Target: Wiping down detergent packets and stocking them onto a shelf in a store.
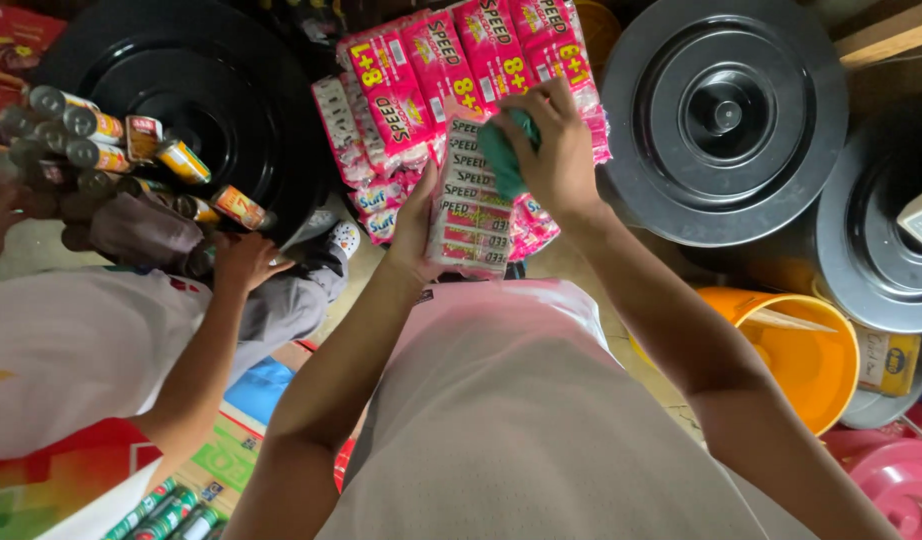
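Cluttered shop floor below us, stock packed tight on all sides. Our left hand (418,225) grips the left edge of a flat pack of pink and white sachet strips (471,205), thumb on the front, fingers curled behind and hidden, so we cannot tell their spread. Our right hand (558,150) presses a crumpled green cloth (504,152) onto the top right of that pack, fingers bunched together around the cloth. The pack is upright in front of our chest, touching the stacked bright pink sachet bundles (461,65) behind it. Small blue and white sachets (378,200) hang just left of the pack.

Right side: grey round plastic bin lid (723,115), a second grey lid (876,250) beside it, orange plastic bucket (806,355) below them, pink plastic lid (906,485) at the corner. Left side: large black round lid (196,90) with a pile of small tins (101,140) on or against it, probably stacked, view is blurred. A second person in a white top reaches with one hand (243,262) toward those tins, well apart from our hands.
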